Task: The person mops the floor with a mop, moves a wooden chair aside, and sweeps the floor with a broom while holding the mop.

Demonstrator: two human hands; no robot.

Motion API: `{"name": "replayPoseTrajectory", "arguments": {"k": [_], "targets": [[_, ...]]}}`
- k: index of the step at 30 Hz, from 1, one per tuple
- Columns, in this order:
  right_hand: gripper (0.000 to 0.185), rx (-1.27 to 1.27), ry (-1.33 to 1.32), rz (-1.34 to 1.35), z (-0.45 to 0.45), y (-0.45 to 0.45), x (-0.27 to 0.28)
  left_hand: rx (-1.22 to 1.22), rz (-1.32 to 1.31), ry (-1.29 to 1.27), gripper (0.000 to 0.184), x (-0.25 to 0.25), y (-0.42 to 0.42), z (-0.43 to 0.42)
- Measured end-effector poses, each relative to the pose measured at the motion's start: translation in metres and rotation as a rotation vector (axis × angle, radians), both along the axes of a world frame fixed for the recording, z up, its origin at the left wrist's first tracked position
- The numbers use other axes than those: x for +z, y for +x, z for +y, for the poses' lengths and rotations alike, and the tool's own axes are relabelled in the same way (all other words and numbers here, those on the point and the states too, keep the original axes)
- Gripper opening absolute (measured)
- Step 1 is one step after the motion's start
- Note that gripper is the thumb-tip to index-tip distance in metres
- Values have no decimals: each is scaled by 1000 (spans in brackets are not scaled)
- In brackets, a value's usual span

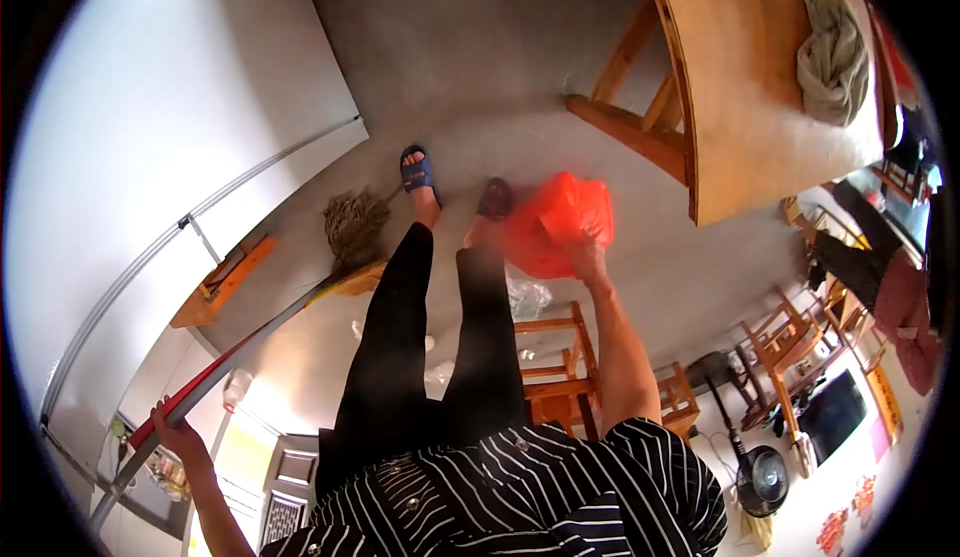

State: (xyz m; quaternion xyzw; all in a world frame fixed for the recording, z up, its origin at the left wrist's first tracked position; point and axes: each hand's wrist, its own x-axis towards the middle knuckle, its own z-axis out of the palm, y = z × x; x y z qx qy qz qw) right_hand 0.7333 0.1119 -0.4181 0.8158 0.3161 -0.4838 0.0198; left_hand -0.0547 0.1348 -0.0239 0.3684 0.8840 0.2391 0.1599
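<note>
Red bag (575,202), blurred, perhaps plastic, gripped in right hand (588,254) near table (745,87), arm outstretched for reach; left hand (178,437) closed round pole (232,357), steadying it.

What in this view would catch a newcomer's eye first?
Most likely the bright red plastic in the right hand, vivid against the grey floor beside the feet. Next, the long red-and-grey pole in the left hand, slanting across the left side, and the wooden table at upper right with a crumpled cloth on it.
</note>
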Motion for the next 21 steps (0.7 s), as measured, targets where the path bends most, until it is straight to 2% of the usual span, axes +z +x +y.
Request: {"name": "replayPoseTrajectory", "arguments": {"k": [1,2,4,5,6,7,9,10,11,13,15,19,21], "targets": [[56,29,68,-3,14,-7,15,-48,33,-12,27,-2,-1,-6],[55,56,134,-8,33,-15,34,85,-63,79,32,-7,-12,-10],[55,-24,56,31,65,-21,44,335,-232,272,41,-12,-13,-8],[54,-63,15,54,83,-25,48,454,-308,355,42,-7,11,3],[56,16,20,61,110,-30,64,506,-198,319,36,-4,57,31],[51,3,83,14,125,-34,63,327,-19,74,37,-3,56,23],[40,-15,219,-62,158,-41,49,288,-111,187,35,-11,13,-8],[39,-96,444,71,166,-38,21,35,279,-169,32,-5,15,-13],[38,-146,364,58,187,-41,19,30,353,-182,31,-1,14,-19],[38,-244,201,29,243,-51,37,171,264,-90,31,-4,21,-23],[37,-357,147,97,295,-56,53,302,173,1,31,-6,30,-25],[38,-437,199,44,364,-34,8,452,115,52,30,-12,44,-36],[39,-493,158,51,399,-21,4,511,96,66,30,-13,51,-39]]}}
